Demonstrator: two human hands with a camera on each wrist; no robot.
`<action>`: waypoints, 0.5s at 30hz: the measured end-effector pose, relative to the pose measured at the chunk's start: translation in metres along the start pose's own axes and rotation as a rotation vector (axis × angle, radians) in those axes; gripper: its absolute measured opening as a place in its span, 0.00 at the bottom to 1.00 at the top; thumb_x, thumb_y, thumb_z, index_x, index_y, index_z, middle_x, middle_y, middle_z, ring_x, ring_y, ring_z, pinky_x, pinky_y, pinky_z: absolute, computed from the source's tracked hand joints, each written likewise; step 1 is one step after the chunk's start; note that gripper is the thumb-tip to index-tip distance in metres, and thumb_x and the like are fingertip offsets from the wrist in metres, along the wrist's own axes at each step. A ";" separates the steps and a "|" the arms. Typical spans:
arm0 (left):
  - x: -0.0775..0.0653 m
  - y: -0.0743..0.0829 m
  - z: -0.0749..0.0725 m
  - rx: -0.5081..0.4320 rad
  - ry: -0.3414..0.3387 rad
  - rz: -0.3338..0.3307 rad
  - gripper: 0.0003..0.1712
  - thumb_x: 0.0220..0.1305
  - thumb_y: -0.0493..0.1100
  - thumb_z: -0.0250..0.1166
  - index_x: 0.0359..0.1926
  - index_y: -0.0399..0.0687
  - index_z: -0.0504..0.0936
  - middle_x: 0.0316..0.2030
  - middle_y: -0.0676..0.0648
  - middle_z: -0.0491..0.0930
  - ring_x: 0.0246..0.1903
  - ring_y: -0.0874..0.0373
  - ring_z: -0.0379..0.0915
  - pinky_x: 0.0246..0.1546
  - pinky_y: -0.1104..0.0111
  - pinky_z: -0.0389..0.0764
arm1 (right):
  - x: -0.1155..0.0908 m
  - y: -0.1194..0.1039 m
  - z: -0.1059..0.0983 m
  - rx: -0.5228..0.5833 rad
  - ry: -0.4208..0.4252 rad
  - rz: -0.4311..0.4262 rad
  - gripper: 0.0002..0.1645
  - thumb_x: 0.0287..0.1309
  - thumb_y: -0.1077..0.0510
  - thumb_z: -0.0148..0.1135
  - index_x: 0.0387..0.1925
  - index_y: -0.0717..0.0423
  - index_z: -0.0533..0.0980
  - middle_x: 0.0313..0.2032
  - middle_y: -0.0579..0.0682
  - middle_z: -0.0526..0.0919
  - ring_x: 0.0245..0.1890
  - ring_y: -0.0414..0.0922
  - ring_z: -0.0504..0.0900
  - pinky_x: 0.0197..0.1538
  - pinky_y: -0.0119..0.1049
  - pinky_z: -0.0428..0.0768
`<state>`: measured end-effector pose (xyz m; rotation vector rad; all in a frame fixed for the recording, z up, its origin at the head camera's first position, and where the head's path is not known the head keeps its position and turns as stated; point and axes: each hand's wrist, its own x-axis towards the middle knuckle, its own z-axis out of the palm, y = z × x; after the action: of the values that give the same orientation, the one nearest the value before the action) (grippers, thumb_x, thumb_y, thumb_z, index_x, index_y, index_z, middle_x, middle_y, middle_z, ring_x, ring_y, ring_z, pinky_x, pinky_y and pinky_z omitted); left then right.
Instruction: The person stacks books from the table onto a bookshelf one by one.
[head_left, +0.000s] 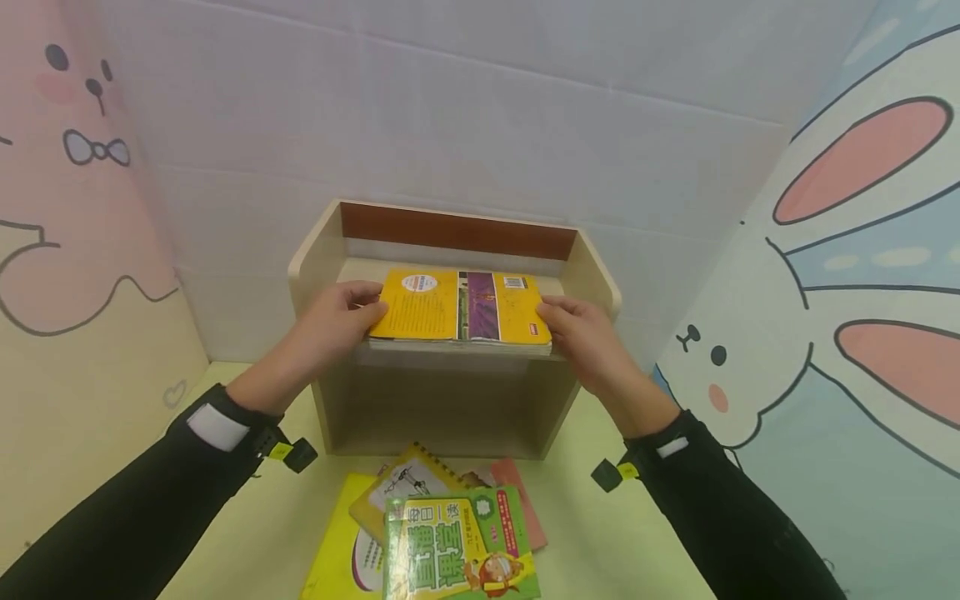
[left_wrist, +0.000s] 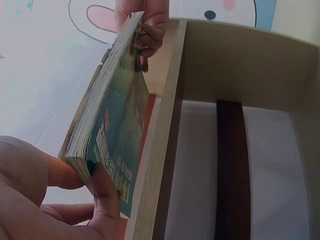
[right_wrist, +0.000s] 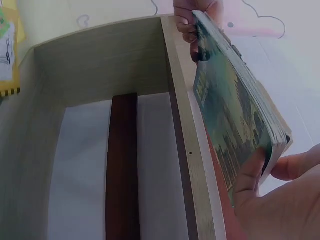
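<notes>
A paperback book [head_left: 420,312] with a yellow cover and a purple strip lies across the upper level of a small wooden shelf [head_left: 318,258] in the head view. My left hand [head_left: 337,321] pinches its left end, thumb on the cover and fingers beneath. At the opposite end my right hand [head_left: 588,337] grips it the same way. Both wrist views show the book tilted over the front edge of the upper board, its dark green underside [left_wrist: 120,130] showing a printed picture. Thick page edges face outward between the covers.
Below, in front of the shelf, a loose pile holds a green book [head_left: 401,550], a bright yellow book [head_left: 330,542], a spiral-bound notebook [head_left: 375,504] and a pink book [head_left: 525,508]. A reddish-brown back rail [head_left: 457,232] crosses the shelf top. Walls with cartoon drawings flank both sides.
</notes>
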<state>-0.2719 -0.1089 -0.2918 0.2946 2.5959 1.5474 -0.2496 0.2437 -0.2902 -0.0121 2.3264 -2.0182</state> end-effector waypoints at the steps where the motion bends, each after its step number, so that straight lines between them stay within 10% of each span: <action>1: 0.003 0.001 0.000 0.010 0.014 0.005 0.35 0.86 0.49 0.58 0.85 0.40 0.65 0.76 0.37 0.73 0.68 0.42 0.72 0.74 0.46 0.75 | 0.003 -0.002 0.001 -0.017 0.012 0.002 0.33 0.86 0.50 0.56 0.81 0.64 0.68 0.70 0.59 0.79 0.56 0.49 0.83 0.61 0.31 0.84; 15: 0.044 0.011 0.009 0.059 0.102 0.032 0.31 0.84 0.44 0.56 0.81 0.41 0.72 0.70 0.40 0.78 0.58 0.46 0.75 0.55 0.58 0.77 | 0.044 -0.007 0.008 -0.112 0.125 -0.001 0.31 0.83 0.52 0.59 0.77 0.61 0.74 0.63 0.58 0.82 0.52 0.48 0.83 0.54 0.29 0.83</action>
<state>-0.3124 -0.0867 -0.2860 0.2703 2.7310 1.5372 -0.2933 0.2326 -0.2867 0.1116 2.5117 -1.9395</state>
